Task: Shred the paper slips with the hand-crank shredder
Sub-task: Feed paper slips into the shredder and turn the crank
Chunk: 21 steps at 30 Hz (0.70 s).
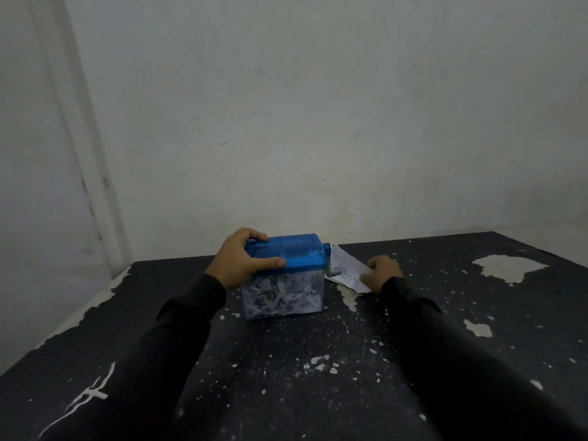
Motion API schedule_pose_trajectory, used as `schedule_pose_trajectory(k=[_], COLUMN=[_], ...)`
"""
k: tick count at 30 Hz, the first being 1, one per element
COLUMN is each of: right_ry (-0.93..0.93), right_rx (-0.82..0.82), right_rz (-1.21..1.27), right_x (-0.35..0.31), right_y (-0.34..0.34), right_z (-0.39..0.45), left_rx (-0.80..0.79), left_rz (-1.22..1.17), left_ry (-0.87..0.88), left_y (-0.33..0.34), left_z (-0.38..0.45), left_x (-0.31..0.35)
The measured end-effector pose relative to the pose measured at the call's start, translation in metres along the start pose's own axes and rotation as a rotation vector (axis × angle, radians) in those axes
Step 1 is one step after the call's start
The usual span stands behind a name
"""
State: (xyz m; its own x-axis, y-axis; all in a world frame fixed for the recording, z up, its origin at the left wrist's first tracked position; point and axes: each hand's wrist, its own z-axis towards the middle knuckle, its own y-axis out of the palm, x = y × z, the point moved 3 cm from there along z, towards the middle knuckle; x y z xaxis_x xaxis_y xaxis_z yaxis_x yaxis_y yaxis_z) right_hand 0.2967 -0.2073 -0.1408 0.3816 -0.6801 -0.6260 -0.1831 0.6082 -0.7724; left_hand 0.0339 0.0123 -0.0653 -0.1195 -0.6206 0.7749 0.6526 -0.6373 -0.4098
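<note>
No legible text anywhere; faint print on the paper slips point(346, 268) too blurred.

The crank point(331, 261) sits mostly behind the shredder point(286, 272) — only a blur shows. The right hand point(381, 273) covers the near corner of the paper slips point(345, 268) — print too small to read. Both sleeves run off the bottom edge.

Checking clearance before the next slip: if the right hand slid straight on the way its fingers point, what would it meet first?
Probably the crank on the shredder, past the paper slips the right hand holds; depth is unclear.
</note>
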Motion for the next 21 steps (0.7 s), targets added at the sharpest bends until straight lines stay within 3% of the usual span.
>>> schedule_pose_trajectory(k=[8,21], right_ry=[-0.075,0.057], right_rx=[0.076,-0.117], right_rz=[0.010,0.026], right_x=[0.001,0.008], right_y=[-0.013,-0.013], right_z=[-0.006,-0.006], left_rx=[-0.006,0.005], left_rz=[0.016,0.039], left_ry=[0.002,0.009], left_y=[-0.001,0.000], left_z=[0.000,-0.001], left_x=[-0.001,0.003])
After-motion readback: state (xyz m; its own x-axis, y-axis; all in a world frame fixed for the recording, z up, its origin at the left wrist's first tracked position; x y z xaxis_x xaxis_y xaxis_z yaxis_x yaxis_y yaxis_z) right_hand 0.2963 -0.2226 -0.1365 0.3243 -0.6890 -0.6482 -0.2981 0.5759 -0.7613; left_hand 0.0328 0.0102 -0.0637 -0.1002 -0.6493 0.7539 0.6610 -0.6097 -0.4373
